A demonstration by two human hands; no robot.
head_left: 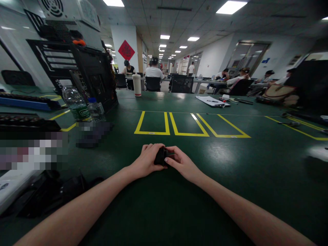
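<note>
A small black block-like object (160, 157) stands on the green table (164, 212) between my hands; its exact kind does not show. My left hand (146, 160) is closed round its left side, fingers over the top and thumb low in front. At the object's right edge, my right hand (183, 164) is closed, with the thumb and fingertips pressed against it. Part of the object is hidden behind the fingers. Just beyond the hands, yellow tape outlines (153, 133) mark the table.
Plastic bottles (73, 100) and a black computer case (94, 75) stand at the left. Black gear (51, 191) lies near my left forearm. Farther back are a cup (137, 85) and a clipboard (212, 101). Several people sit at other tables.
</note>
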